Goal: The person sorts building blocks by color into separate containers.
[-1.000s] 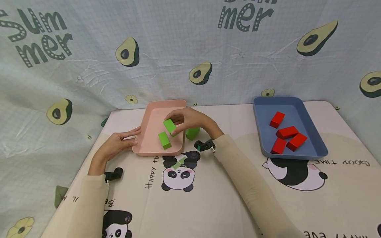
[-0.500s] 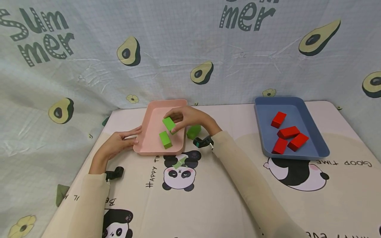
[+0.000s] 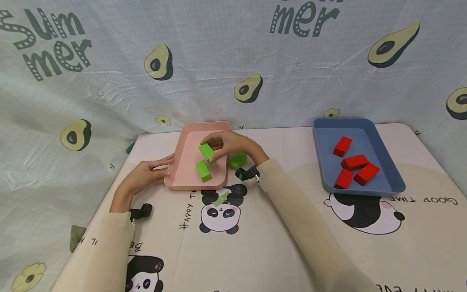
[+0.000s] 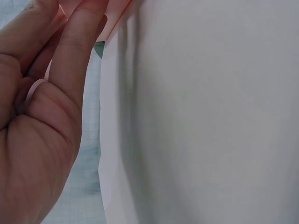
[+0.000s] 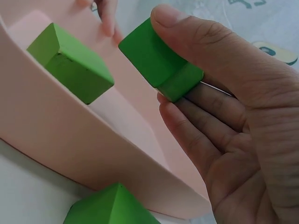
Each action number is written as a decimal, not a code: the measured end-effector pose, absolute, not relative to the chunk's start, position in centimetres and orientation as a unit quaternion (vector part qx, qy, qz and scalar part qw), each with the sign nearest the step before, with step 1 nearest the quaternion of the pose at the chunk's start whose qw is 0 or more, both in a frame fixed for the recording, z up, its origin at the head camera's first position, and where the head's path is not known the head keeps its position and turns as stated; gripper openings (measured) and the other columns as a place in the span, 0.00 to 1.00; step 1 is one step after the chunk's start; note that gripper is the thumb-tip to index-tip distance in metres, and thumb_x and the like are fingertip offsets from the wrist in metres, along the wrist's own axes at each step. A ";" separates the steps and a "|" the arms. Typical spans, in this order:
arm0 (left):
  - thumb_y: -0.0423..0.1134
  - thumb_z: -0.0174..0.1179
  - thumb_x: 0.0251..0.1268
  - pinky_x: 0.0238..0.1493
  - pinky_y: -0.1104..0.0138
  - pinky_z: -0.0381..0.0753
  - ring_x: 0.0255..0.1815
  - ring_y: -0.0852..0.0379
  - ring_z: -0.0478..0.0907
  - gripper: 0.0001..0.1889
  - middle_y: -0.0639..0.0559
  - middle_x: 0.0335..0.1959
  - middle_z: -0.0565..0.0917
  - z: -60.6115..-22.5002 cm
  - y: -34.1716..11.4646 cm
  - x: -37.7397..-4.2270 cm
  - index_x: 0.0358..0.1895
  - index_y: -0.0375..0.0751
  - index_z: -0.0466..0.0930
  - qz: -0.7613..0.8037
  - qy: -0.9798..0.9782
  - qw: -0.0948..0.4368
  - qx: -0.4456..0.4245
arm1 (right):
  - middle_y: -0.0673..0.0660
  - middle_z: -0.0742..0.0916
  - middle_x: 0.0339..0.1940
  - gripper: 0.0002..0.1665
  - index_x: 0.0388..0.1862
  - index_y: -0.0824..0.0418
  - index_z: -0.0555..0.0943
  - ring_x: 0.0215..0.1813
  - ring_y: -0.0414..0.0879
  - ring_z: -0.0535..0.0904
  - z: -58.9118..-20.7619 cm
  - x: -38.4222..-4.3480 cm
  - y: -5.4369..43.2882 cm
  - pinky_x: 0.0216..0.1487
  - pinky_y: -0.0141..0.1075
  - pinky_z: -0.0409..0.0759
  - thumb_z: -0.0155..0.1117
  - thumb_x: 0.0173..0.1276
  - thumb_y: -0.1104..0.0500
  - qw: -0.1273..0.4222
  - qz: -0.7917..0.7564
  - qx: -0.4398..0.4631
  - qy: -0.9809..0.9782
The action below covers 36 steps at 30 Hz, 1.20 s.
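Observation:
My right hand point(image 3: 230, 144) pinches a green block point(image 5: 156, 58) between thumb and fingers, above the pink tray point(image 3: 187, 152). Inside that tray lies a second green block point(image 3: 203, 170), near its front right corner. Another green block point(image 3: 238, 161) sits on the table just outside the tray's right wall, partly behind my right wrist. At the tray's left rim, my left hand point(image 3: 144, 176) rests with its fingers extended and touching the edge. The left wrist view shows those fingers against the pink rim, with the tray mostly out of frame.
A blue tray point(image 3: 328, 154) stands at the right of the table, holding several red blocks point(image 3: 354, 162). Behind the table hangs a cloth backdrop point(image 3: 204, 81) with avocado prints. The tablecloth point(image 3: 233, 259) carries panda pictures.
My right hand, still pinching the green block, has shifted very slightly left. The left hand stays at the tray's rim. The whole head view has drifted a little.

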<state>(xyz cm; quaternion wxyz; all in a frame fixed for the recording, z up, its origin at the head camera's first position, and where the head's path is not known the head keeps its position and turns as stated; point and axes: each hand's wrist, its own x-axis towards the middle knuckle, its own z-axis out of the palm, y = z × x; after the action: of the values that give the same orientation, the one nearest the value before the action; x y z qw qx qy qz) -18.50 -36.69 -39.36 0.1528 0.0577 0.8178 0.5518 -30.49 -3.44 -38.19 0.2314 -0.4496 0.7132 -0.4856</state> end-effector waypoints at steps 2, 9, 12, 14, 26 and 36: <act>0.35 0.66 0.69 0.56 0.72 0.82 0.65 0.76 0.71 0.31 0.48 0.81 0.57 -39.4 -36.7 -18.5 0.74 0.36 0.68 0.552 0.818 0.153 0.057 | 0.57 0.82 0.65 0.38 0.67 0.64 0.76 0.68 0.47 0.77 -38.2 -30.5 -3.5 0.68 0.32 0.75 0.80 0.58 0.62 0.233 -0.486 -0.449 0.712; 0.36 0.67 0.68 0.55 0.71 0.82 0.64 0.75 0.71 0.32 0.49 0.81 0.57 -39.5 -36.6 -18.4 0.73 0.37 0.69 0.551 0.819 0.153 0.050 | 0.57 0.81 0.66 0.39 0.68 0.63 0.75 0.69 0.46 0.77 -38.6 -30.4 -3.6 0.68 0.32 0.74 0.80 0.59 0.60 0.231 -0.481 -0.456 0.712; 0.36 0.67 0.68 0.56 0.71 0.82 0.66 0.74 0.70 0.32 0.49 0.81 0.57 -39.5 -36.6 -18.4 0.73 0.37 0.69 0.552 0.818 0.152 0.049 | 0.56 0.81 0.66 0.39 0.69 0.62 0.75 0.69 0.46 0.76 -38.7 -30.4 -3.7 0.68 0.31 0.74 0.80 0.59 0.59 0.231 -0.476 -0.457 0.715; 0.36 0.67 0.68 0.56 0.71 0.82 0.67 0.73 0.70 0.32 0.49 0.81 0.57 -39.5 -36.6 -18.4 0.73 0.37 0.69 0.554 0.817 0.151 0.049 | 0.56 0.81 0.66 0.39 0.69 0.62 0.75 0.69 0.45 0.76 -38.7 -30.4 -3.7 0.69 0.31 0.73 0.80 0.59 0.59 0.233 -0.473 -0.456 0.717; 0.35 0.66 0.69 0.58 0.72 0.80 0.67 0.74 0.70 0.32 0.48 0.81 0.56 -39.4 -36.6 -18.5 0.74 0.35 0.68 0.557 0.815 0.153 0.056 | 0.54 0.82 0.64 0.38 0.68 0.60 0.76 0.68 0.42 0.76 -38.5 -30.3 -4.1 0.69 0.30 0.72 0.80 0.60 0.56 0.232 -0.459 -0.462 0.722; 0.35 0.66 0.69 0.57 0.71 0.81 0.66 0.75 0.71 0.32 0.48 0.81 0.56 -39.4 -36.6 -18.5 0.74 0.35 0.68 0.560 0.812 0.155 0.057 | 0.54 0.82 0.64 0.38 0.68 0.60 0.76 0.69 0.44 0.76 -38.5 -30.4 -4.2 0.69 0.29 0.72 0.80 0.60 0.55 0.229 -0.452 -0.460 0.729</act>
<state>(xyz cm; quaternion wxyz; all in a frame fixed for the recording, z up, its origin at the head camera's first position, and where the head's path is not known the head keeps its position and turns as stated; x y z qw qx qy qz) -18.50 -36.65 -39.39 0.1549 0.0566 0.8119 0.5600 -30.42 -4.20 -38.48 0.2293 -0.4598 0.7289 -0.4525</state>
